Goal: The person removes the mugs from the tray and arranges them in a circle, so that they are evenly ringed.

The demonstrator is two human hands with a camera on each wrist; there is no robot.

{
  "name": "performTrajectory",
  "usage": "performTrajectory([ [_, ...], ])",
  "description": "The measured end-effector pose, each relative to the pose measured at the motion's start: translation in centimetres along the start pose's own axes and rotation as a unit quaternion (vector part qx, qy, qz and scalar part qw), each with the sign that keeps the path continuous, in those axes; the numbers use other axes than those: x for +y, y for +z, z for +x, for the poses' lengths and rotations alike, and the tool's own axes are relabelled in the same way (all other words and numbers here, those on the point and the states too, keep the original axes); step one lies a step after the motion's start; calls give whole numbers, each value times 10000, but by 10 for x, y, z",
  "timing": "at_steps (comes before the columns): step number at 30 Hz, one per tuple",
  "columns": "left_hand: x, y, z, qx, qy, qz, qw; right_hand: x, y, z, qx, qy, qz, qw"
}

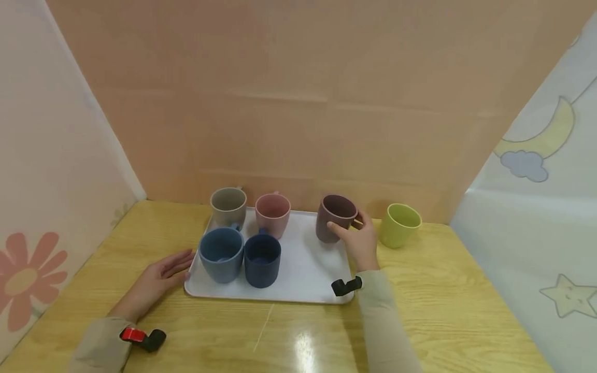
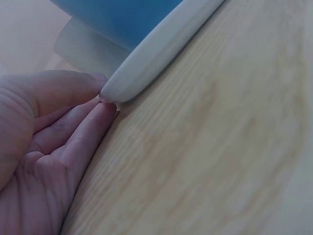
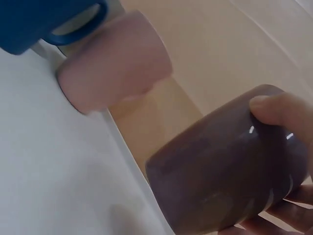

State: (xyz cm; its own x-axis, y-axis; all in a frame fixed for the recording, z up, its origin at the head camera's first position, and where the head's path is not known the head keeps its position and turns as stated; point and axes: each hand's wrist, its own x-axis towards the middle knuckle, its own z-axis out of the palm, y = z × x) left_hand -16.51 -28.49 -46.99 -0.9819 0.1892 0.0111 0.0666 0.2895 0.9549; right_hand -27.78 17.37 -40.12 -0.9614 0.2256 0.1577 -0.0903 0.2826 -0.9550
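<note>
My right hand (image 1: 361, 242) grips a dark purple mug (image 1: 328, 223) at the right part of the white tray (image 1: 308, 290). In the right wrist view the thumb lies on the purple mug (image 3: 210, 161) and the fingers wrap its far side. Whether the base touches the tray is hard to tell. At the tray's left edge, my left hand (image 1: 158, 280) holds the rim; in the left wrist view its thumb and fingertips pinch the tray's corner (image 2: 142, 68). Nearest to it on the tray stands a light blue mug (image 1: 221, 264).
Also on the tray are a dark blue mug (image 1: 262, 269), a pink mug (image 1: 272, 215) and a grey-beige mug (image 1: 228, 210). A yellow-green mug (image 1: 396, 233) stands on the wooden table (image 1: 443, 295) right of the tray. An orange-tan panel (image 1: 303, 129) rises behind.
</note>
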Motion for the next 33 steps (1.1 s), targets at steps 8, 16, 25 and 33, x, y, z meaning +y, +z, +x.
performTrajectory([
  [8,1,-4,4,10,107,-15,9999,5,-20,12,227,-80,-40,9997],
  [16,2,-5,4,12,66,65,10000,5,-30,15,599,-107,-357,9975],
  [25,1,-7,4,18,59,127,9999,11,-33,14,862,-83,-344,9956],
  [33,1,-9,4,23,-40,167,9999,20,-38,16,979,-11,-360,9945],
])
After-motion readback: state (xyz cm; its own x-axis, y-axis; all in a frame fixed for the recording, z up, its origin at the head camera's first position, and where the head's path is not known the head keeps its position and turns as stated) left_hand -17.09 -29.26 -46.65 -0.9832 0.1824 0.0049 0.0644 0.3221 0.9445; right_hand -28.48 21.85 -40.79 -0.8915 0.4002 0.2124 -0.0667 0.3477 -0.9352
